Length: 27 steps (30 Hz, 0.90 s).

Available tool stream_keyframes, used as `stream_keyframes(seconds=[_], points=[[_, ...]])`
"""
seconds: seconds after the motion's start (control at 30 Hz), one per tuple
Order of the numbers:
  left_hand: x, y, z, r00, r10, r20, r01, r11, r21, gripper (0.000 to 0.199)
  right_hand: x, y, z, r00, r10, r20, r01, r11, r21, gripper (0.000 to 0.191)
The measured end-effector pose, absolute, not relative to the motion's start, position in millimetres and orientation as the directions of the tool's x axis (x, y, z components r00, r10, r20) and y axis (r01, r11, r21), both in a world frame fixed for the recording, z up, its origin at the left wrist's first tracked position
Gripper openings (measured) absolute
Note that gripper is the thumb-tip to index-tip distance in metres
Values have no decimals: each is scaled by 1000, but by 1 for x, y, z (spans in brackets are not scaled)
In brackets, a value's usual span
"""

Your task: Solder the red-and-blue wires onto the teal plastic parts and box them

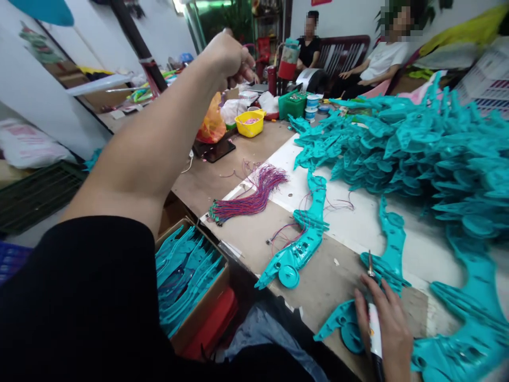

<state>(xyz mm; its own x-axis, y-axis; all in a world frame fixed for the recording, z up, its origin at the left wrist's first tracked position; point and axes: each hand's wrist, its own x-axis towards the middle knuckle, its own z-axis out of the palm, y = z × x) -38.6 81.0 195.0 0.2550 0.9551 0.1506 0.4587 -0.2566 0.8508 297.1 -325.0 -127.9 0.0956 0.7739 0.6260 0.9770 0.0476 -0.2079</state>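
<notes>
My left hand point(230, 57) is raised at arm's length over the far side of the table, its fingers curled together. Whatever it may hold cannot be made out. In my right hand point(393, 331), near the front edge, is a soldering iron point(374, 329) with its tip pointing away from me. Under and beside that hand lies a curved turquoise plastic part point(393, 239) with a round disc. A similar turquoise part point(308, 244), with thin red and blue wires across it, lies to the left. Beyond it is a bundle of red and blue wires point(254, 193).
Many turquoise parts point(397, 143) are heaped at the right. A cardboard box point(222, 276) of such parts stands below the table edge. Farther back are a yellow basket point(249, 127), a phone point(218, 151) and solder spools point(312, 106). Two people sit behind the table.
</notes>
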Motion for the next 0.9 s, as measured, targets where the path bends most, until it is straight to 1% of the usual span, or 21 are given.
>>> stream_keyframes(seconds=[0.1, 0.17, 0.23, 0.27, 0.33, 0.4, 0.43, 0.5, 0.53, 0.6, 0.63, 0.67, 0.7, 0.73, 0.8, 0.83, 0.9], points=[[-3, 42, 210, 260, 952, 159, 437, -263, 860, 12, 295, -325, -122, 125, 760, 638, 968, 49, -248, 38], [20, 6, 211, 360, 921, 145, 359, -281, 890, 17, 296, -324, -106, 130, 713, 689, 964, 72, -256, 36], [43, -34, 203, 484, 862, 150, 250, -301, 920, 23, 297, -321, -78, 152, 630, 761, 959, 94, -269, 36], [54, -54, 196, 531, 834, 152, 191, -292, 937, 24, 297, -319, -60, 180, 593, 785, 950, 103, -296, 37], [77, -91, 178, 601, 790, 120, 92, -218, 972, 22, 298, -313, -22, 256, 532, 807, 911, 146, -386, 38], [99, -124, 156, 659, 750, 59, 34, -109, 994, 19, 298, -303, 9, 311, 476, 823, 840, 267, -472, 36], [109, -138, 144, 690, 723, 29, 16, -56, 998, 18, 299, -299, 20, 347, 469, 812, 785, 329, -525, 41], [123, -163, 122, 751, 660, -13, -8, 30, 1000, 15, 301, -293, 30, 387, 559, 733, 615, 435, -657, 54], [127, -173, 111, 779, 627, -26, -19, 64, 998, 15, 303, -294, 31, 389, 646, 657, 484, 464, -742, 56], [127, -190, 89, 821, 568, -53, -24, 128, 992, 20, 311, -305, 27, 342, 816, 466, 235, 406, -883, 53], [124, -197, 77, 836, 545, -68, -20, 154, 988, 24, 317, -314, 25, 302, 876, 375, 149, 346, -927, 50], [120, -204, 65, 846, 527, -84, -11, 176, 984, 27, 324, -323, 24, 266, 912, 312, 105, 295, -950, 48], [116, -211, 53, 853, 510, -108, 8, 194, 981, 30, 333, -330, 25, 242, 928, 285, 104, 267, -958, 46], [112, -218, 39, 859, 493, -142, 39, 213, 976, 33, 341, -335, 27, 226, 930, 291, 141, 264, -954, 44], [109, -231, 12, 859, 460, -224, 116, 250, 961, 36, 358, -333, 30, 198, 909, 366, 302, 299, -905, 39], [110, -238, -1, 852, 454, -261, 146, 272, 951, 37, 364, -325, 29, 166, 897, 409, 413, 313, -855, 35], [117, -249, -25, 818, 482, -313, 159, 335, 929, 38, 372, -297, 20, 52, 880, 471, 634, 336, -697, 24]])
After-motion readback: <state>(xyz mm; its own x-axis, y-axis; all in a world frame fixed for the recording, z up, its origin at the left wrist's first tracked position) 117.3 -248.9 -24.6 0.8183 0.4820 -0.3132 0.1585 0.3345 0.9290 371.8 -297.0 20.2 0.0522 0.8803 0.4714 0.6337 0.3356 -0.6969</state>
